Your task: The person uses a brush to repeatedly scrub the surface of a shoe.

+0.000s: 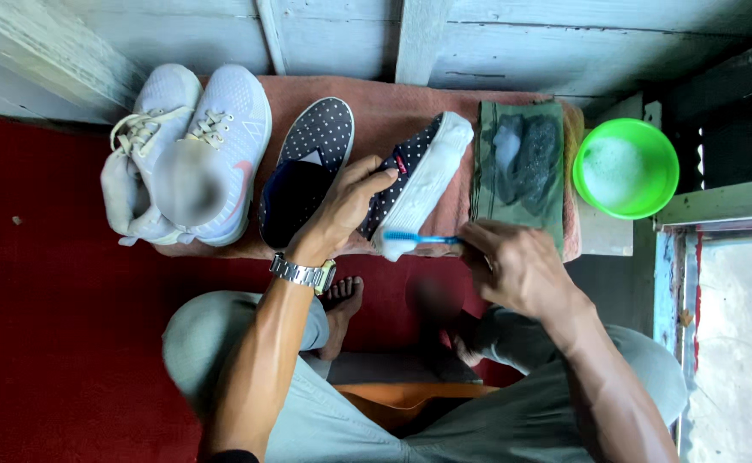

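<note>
My left hand [342, 210] grips a dark polka-dot slip-on shoe [419, 176] tilted on its side, white sole facing right. My right hand [513, 266] holds a blue toothbrush [419, 238], its bristles against the heel end of the white sole. The matching polka-dot shoe [307, 167] rests upright just left of my left hand, on a pinkish-brown towel [376, 107].
A pair of pale grey sneakers [187, 150] sits at the towel's left end. A green cloth with dark socks [522, 159] lies to the right, beside a green bowl of soapy water [626, 167]. Red carpet [50, 326] covers the floor; a wooden wall stands behind.
</note>
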